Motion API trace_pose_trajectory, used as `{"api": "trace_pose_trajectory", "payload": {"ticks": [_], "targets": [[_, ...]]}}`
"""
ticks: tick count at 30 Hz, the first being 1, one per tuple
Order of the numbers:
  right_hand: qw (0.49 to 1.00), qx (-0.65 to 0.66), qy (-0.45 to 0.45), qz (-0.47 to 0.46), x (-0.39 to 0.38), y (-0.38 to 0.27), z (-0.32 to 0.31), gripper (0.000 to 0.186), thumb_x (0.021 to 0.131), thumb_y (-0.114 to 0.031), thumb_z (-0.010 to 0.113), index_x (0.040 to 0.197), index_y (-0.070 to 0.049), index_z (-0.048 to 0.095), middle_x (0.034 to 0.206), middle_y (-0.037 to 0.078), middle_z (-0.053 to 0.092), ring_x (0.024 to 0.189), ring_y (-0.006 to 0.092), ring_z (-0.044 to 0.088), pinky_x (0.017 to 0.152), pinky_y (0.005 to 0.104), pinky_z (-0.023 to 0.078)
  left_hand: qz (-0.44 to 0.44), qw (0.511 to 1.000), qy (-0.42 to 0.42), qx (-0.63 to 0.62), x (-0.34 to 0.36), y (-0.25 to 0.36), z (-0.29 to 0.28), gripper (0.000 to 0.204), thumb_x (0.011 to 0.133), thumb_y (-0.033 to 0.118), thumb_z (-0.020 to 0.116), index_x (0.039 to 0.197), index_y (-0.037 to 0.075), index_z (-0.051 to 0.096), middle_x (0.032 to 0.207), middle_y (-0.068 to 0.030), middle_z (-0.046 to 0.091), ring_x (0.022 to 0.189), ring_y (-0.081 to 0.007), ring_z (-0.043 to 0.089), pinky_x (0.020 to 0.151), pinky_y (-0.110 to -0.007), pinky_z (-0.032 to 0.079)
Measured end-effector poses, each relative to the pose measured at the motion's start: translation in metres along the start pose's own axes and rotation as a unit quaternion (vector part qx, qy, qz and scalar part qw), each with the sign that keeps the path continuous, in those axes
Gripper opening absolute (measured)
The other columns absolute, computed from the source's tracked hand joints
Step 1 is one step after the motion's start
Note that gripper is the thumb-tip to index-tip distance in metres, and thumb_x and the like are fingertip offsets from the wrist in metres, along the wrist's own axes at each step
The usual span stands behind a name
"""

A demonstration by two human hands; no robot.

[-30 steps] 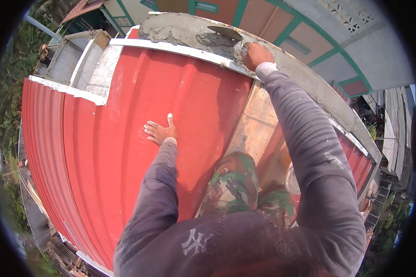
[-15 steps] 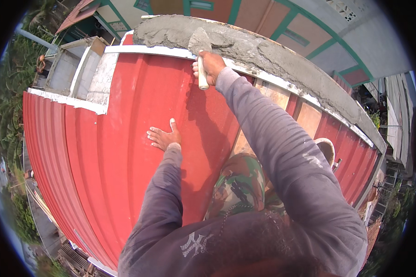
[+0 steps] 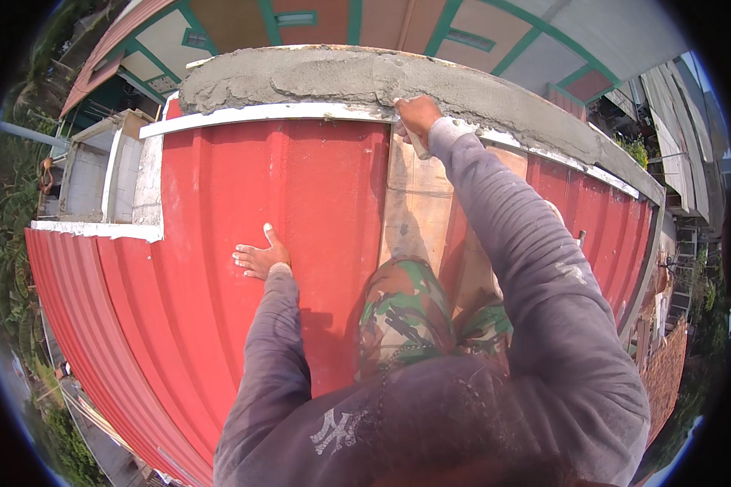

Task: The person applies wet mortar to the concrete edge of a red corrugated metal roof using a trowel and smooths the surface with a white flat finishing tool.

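My right hand (image 3: 418, 119) is wrapped around the pale handle of a trowel (image 3: 420, 147) at the far edge of the roof. The trowel's blade is hard to make out against the grey wet mortar (image 3: 300, 79), which lies in a long, rough band along the wall top. Just below my right hand runs a white edge strip (image 3: 252, 114) spattered with mortar. My left hand (image 3: 257, 256), its fingers spread and dusted white, rests on the red metal roof sheet (image 3: 211, 325).
Wooden boards (image 3: 417, 191) lie on the roof before my camouflage-clad knees (image 3: 406, 312). At the left stands a pale concrete box structure (image 3: 122, 174). Beyond the wall is a house with green trim (image 3: 357, 24). A ladder (image 3: 685, 268) shows at the right.
My right hand and the trowel have moved to the right along the mortar band, which looks smoother at the left. The view has shifted; my left hand stays spread on the roof.
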State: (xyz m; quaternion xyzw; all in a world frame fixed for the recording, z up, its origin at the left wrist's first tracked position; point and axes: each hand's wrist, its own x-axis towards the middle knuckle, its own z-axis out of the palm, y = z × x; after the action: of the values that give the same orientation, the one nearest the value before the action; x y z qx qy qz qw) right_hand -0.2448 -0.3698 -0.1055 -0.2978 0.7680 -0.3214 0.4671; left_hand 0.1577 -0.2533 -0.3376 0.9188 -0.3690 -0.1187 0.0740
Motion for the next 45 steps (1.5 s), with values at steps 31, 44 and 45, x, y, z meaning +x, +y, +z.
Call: {"api": "trace_pose_trajectory", "payload": {"ticks": [31, 44, 45], "targets": [[0.962, -0.103, 0.211, -0.137, -0.246, 0.236, -0.31, 0.026, 0.099, -0.02, 0.074, 0.109, 0.003, 0.074, 0.083, 0.006, 0.074, 0.072, 0.009, 0.063, 0.067, 0.0302, 0.053, 0.078, 0.794, -0.211, -0.564, -0.066, 0.317, -0.026, 0.05, 0.091, 0.01, 0.078, 0.129, -0.013, 0.056, 0.116, -0.0197, 0.07, 0.095, -0.0269, 0.075, 0.081, -0.033, 0.066], [0.889, 0.42, 0.164, 0.082, 0.043, 0.268, -0.36, 0.047, 0.108, -0.022, 0.063, 0.144, 0.004, 0.048, 0.124, 0.021, 0.061, 0.099, 0.0299, 0.07, 0.081, 0.0382, 0.067, 0.104, 0.751, -0.228, -0.611, -0.077, 0.331, -0.003, 0.048, 0.096, 0.001, 0.071, 0.139, -0.007, 0.05, 0.113, -0.0165, 0.066, 0.095, -0.0272, 0.071, 0.083, -0.044, 0.069], [0.868, 0.453, 0.186, 0.08, 0.054, 0.271, -0.367, 0.043, 0.109, -0.02, 0.06, 0.144, 0.003, 0.048, 0.127, 0.021, 0.06, 0.106, 0.0314, 0.068, 0.082, 0.039, 0.067, 0.105, 0.75, -0.224, -0.613, -0.081, 0.335, -0.001, 0.045, 0.096, 0.001, 0.071, 0.136, -0.008, 0.051, 0.113, -0.017, 0.066, 0.095, -0.027, 0.07, 0.083, -0.043, 0.069]]}}
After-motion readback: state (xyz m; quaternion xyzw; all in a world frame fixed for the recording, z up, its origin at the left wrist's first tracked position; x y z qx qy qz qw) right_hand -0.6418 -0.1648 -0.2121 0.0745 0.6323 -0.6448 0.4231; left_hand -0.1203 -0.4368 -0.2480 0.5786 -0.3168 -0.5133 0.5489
